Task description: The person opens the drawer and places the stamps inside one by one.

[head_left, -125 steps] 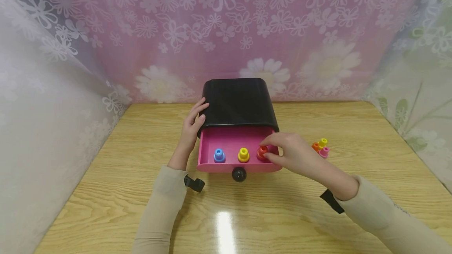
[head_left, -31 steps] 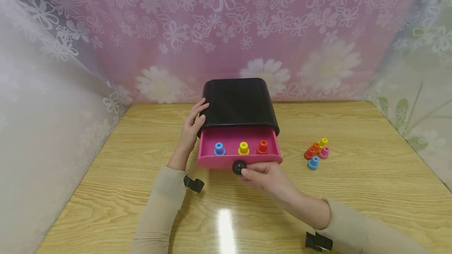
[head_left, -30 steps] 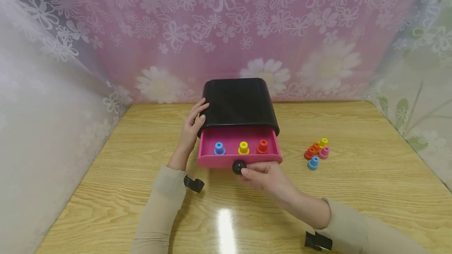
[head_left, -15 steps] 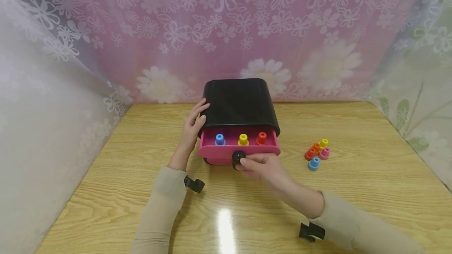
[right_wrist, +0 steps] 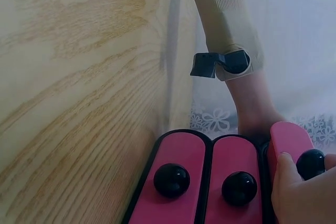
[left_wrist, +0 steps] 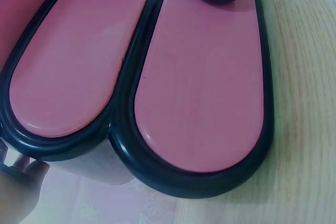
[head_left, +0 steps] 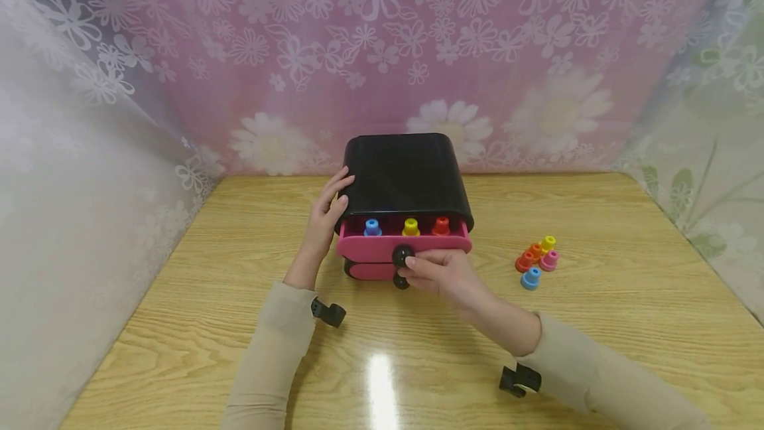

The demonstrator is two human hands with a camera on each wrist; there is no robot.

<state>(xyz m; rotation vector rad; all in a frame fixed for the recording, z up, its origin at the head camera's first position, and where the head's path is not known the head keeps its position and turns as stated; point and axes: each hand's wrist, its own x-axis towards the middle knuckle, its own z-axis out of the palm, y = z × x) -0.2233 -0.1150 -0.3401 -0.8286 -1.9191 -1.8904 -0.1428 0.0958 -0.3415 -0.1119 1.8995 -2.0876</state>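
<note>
At the middle of the head view the right hand [head_left: 444, 274] pinches the black knob [head_left: 402, 255] of the nearly closed pink drawer [head_left: 382, 248] while the left hand [head_left: 327, 214], fingers relaxed, steadies the black chest [head_left: 404, 174]; judging by this, a final straight push remains.
</note>
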